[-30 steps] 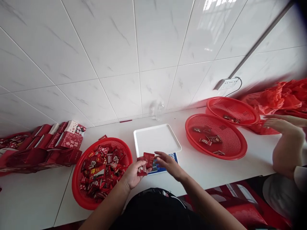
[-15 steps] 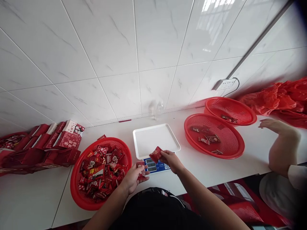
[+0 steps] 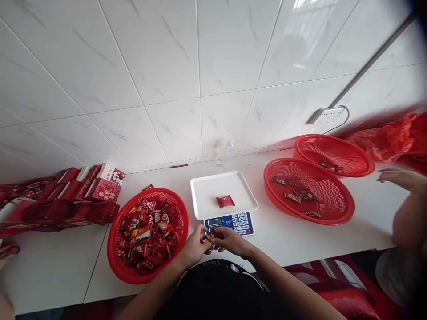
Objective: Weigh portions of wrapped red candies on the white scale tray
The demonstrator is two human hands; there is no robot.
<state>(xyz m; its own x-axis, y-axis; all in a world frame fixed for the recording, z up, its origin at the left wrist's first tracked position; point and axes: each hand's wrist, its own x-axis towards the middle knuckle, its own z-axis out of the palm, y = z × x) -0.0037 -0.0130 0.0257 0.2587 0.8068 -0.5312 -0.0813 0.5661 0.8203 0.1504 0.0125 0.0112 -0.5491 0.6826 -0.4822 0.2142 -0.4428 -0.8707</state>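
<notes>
My left hand [image 3: 195,246] and my right hand [image 3: 231,242] meet in front of the digital scale, their fingers closed around a small wrapped candy [image 3: 208,238] with a brown-red wrapper, partly hidden by the fingers. Just beyond them is the scale's blue keypad panel [image 3: 240,223]. On the white weighing tray [image 3: 203,189] lies a single red wrapped candy [image 3: 225,202]. Left of my left hand stands a red plastic basket [image 3: 115,266] heaped with mixed red-wrapped candies [image 3: 147,235].
To the right stand two red baskets [image 3: 345,213] with a few packets inside. Red gift boxes [image 3: 105,189] line the far left. A clear plastic bottle [image 3: 228,153] is by the wall, below a power strip [image 3: 325,115]. Another person's arm [image 3: 408,209] reaches in at right; another hand [image 3: 6,253] shows at left.
The red candy from my right hand now lies on the weighing tray. My right hand has come back to my left, and both now hold one candy. A hand has appeared at far left.
</notes>
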